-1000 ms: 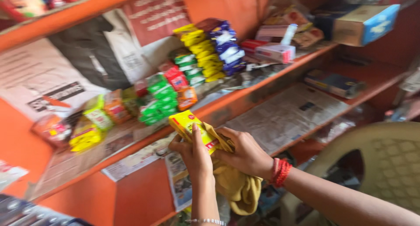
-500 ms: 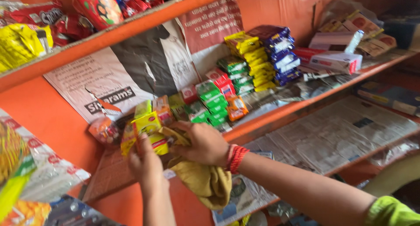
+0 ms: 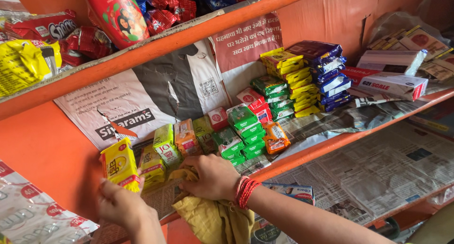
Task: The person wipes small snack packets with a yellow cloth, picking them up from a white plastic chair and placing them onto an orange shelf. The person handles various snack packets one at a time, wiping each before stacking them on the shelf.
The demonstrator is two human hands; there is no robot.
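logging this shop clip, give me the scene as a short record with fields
place: orange shelves lined with newspaper
left hand: holds a yellow packet upright at the shelf edge
right hand: presses a yellow cloth on the shelf; red threads on the wrist
beside the hands: a row of small soap bars, yellow, orange and green
further right: stacks of yellow packs and blue packs, then white boxes
top shelf: red snack packets
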